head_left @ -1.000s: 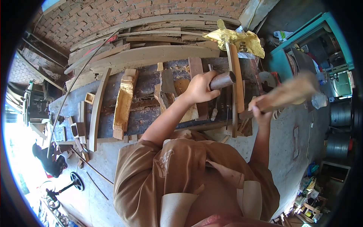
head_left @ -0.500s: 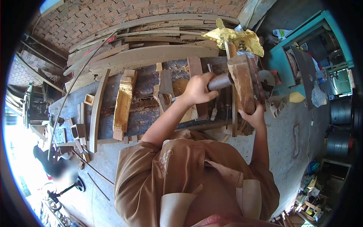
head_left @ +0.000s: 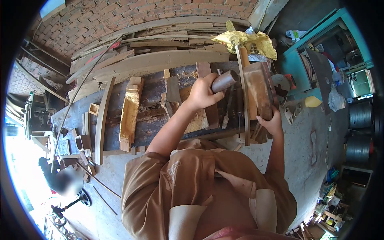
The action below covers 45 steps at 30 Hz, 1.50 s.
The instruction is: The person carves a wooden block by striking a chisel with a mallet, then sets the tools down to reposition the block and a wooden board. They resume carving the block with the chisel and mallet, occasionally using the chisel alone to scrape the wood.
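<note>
My left hand (head_left: pixel 201 92) is closed around a thick, dark metal cylinder (head_left: pixel 225 81), whose round end points right. My right hand (head_left: pixel 272 121) grips the near end of a long brown wooden block (head_left: pixel 258 85), held tilted above the right end of the workbench (head_left: pixel 154 106). A gap lies between the cylinder and the block. Just left of the block, a thin upright wooden strip (head_left: pixel 242 100) runs across the bench. Beneath my left hand, a dark reddish board (head_left: pixel 213 116) lies across the bench.
Carved yellowish wood (head_left: pixel 130 112) and a curved strip (head_left: pixel 105 120) lie on the bench. Long planks (head_left: pixel 160 60) are stacked by the brick wall behind. A yellow sack (head_left: pixel 248 44) sits at the back right. Sandals (head_left: pixel 293 115) are on the floor; another person (head_left: pixel 60 176) is at far left.
The metal cylinder has moved left, away from the wooden block, and its end now shows more. The block in my right hand has shifted slightly right and tilted.
</note>
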Motion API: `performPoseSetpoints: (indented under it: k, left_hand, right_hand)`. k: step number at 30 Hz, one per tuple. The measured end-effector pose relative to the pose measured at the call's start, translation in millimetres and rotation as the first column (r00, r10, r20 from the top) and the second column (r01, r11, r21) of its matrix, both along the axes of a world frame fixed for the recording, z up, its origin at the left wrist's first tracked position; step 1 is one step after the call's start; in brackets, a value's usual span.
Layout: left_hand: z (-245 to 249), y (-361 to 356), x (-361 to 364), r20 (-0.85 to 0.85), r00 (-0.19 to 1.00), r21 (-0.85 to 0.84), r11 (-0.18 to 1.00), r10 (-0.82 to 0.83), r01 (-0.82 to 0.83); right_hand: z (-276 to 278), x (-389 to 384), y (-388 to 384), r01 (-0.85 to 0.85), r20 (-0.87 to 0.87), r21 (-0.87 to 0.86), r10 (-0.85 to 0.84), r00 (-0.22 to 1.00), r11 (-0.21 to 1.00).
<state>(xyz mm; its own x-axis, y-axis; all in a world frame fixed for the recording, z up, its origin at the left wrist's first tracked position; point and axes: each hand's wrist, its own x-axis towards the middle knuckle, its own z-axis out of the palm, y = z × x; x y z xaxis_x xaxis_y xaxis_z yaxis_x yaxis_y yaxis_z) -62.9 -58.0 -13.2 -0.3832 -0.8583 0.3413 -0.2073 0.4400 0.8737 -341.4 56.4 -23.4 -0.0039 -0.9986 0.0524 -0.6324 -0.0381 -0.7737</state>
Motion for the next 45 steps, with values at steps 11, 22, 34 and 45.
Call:
performPoseSetpoints:
  k: [11, 22, 34, 45]
  left_hand:
    - [-2, 5, 2, 0.004, 1.0, 0.013, 1.0, 0.005, -0.005]
    - [2, 8, 11, 0.003, 0.998, -0.013, 0.998, 0.059, -0.059]
    - [11, 12, 12, -0.006, 1.0, 0.058, 0.998, -0.028, 0.028]
    - [-89, -23, 106, 0.404, 0.785, 0.026, 0.851, 0.471, -0.524]
  right_hand:
    - [-128, 42, -30, 0.279, -0.107, 0.191, -0.263, 0.959, 0.941]
    - [-172, 112, -75, -0.029, -0.457, 0.157, 0.099, 0.884, 0.987]
    - [44, 141, -88, -0.08, 0.671, -0.539, 0.485, 0.561, 0.838]
    - [40, 146, -97, -0.18, 0.562, -0.434, 0.421, 0.712, 0.883]
